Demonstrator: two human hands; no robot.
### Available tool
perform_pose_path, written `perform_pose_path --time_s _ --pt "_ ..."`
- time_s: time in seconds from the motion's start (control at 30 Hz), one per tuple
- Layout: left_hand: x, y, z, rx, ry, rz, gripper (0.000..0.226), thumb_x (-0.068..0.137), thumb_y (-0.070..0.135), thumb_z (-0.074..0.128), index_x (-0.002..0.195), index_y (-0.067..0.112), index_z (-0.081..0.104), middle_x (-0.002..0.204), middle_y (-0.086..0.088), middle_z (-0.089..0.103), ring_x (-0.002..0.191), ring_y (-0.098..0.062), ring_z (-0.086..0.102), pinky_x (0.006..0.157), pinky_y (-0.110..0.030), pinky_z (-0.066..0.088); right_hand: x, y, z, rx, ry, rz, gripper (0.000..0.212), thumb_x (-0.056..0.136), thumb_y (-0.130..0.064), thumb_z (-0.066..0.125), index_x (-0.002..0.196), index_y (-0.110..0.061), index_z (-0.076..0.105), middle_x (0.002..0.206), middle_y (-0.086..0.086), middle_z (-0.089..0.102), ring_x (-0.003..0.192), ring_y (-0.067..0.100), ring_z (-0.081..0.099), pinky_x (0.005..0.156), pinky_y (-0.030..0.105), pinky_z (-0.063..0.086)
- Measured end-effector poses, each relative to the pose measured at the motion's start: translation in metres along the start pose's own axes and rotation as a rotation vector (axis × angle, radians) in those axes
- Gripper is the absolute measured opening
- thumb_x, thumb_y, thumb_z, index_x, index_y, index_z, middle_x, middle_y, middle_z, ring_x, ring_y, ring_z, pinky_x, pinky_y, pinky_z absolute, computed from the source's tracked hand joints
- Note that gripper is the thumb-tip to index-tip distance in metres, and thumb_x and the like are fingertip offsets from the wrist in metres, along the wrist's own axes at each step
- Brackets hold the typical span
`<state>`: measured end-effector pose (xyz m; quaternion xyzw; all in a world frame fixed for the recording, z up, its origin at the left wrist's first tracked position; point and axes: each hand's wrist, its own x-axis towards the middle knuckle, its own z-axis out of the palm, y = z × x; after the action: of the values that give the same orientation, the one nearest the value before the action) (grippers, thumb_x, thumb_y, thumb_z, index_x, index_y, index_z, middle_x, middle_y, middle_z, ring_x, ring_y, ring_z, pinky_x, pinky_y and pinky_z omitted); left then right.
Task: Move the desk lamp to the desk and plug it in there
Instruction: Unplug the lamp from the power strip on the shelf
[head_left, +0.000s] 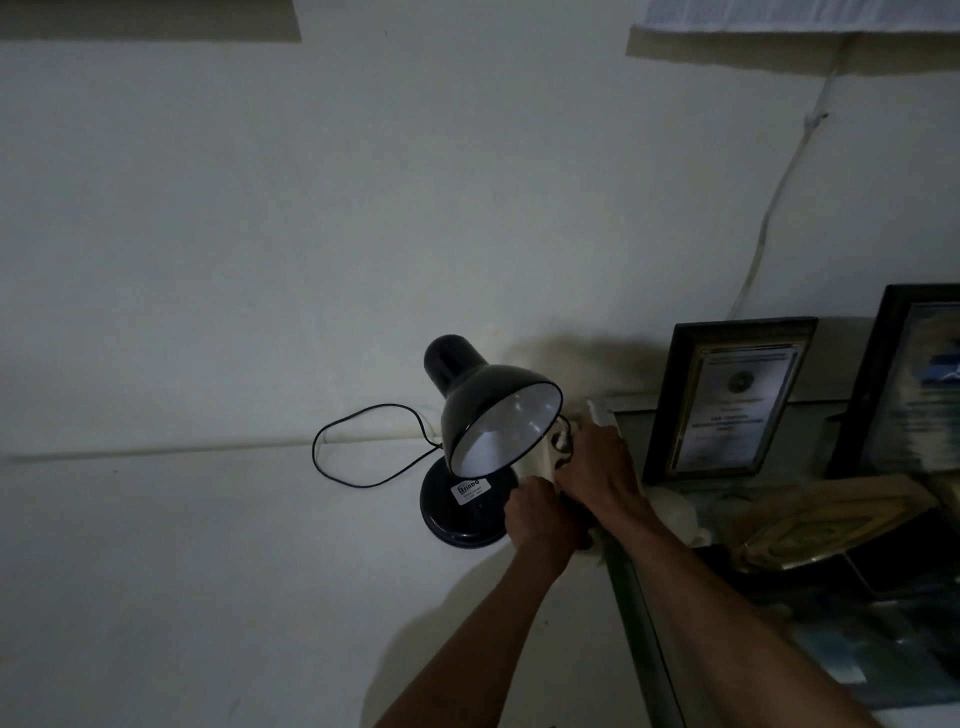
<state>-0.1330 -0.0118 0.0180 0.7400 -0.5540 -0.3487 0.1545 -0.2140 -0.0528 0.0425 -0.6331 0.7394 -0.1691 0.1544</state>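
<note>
Gripping something pale at the edge of a cabinet, the right hand (592, 467) was curled, fingers closed about a white block (540, 457), seemingly a socket strip or adaptor with the plug in it, though dim light left that uncertain. The left hand (540, 519), just below and touching it, was likewise closed, its grasp hidden between the two. Just beyond the knuckles stood the desk lamp (478, 447): black, with a round base (457, 514) immediately left of the left hand, a bell shade (493, 410) tilted above both hands, and the neck concealed behind the shade. Its thin black cord (332, 467) looped slackly farther left on the pale surface. Judged: rigid metal, glossy and somewhat slippery, moderate in weight with the mass low in the base; bulb and shade breakable. Best taken by base or neck, never by the limp, snag-prone cord. To the right of the hands leaned framed certificates (727, 405).
</note>
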Motion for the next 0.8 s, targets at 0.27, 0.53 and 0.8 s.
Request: perform_pose_path --time_s 0.27,0.53,0.8 --pt "0.005 -0.002 0.003 0.017 -0.028 -0.003 0.043 0.071 0.022 0.086 0.107 0.005 0.07 0.103 -0.012 0.074 0.095 -0.025 0.072 0.079 -0.031 0.058 -0.002 -0.002 0.001 -0.001 0.02 0.006 0.027 0.077 -0.009 0.074 0.102 -0.002 0.069 0.12 0.02 0.066 0.114 0.034 0.064 0.094 0.036 0.054" --pt "0.005 -0.004 0.003 -0.003 -0.005 0.013 0.03 0.078 0.023 0.081 0.101 0.007 0.07 0.096 -0.01 0.075 0.086 -0.022 0.073 0.071 -0.027 0.056 -0.001 -0.011 -0.01 -0.049 0.044 0.003 0.012 0.081 -0.011 0.071 0.085 0.001 0.07 0.11 0.019 0.071 0.109 0.03 0.067 0.084 0.032 0.057" --pt "0.008 -0.006 0.0 0.042 -0.037 0.105 0.056 0.067 0.045 0.087 0.103 0.007 0.066 0.099 -0.008 0.07 0.094 -0.024 0.069 0.08 -0.037 0.059 0.007 -0.019 -0.055 0.165 0.088 0.074 0.037 0.07 -0.004 0.075 0.044 -0.01 0.049 0.046 0.0 0.049 0.04 0.008 0.046 0.028 0.013 0.026"
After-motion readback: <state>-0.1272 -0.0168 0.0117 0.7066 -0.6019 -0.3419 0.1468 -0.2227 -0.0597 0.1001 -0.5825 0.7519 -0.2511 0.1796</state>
